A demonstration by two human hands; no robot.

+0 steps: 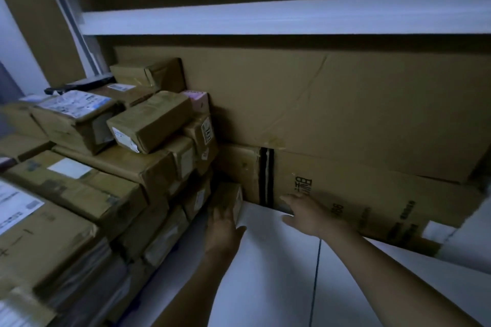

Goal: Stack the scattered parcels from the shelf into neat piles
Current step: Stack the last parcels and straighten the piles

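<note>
A small brown parcel (229, 198) stands on the white shelf (265, 260) at the foot of a tall pile of taped cardboard parcels (148, 125). My left hand (223, 223) lies flat against the small parcel's near side, fingers straight. My right hand (305, 214) reaches forward with spread fingers, its fingertips at the lower edge of a long cardboard box (372, 199) that lies along the shelf's back.
A large flat cardboard sheet (345, 103) leans against the back above the long box. More labelled parcels (39, 220) fill the left side. A white upper shelf board (265, 18) runs overhead. A black object (82, 85) lies behind the pile.
</note>
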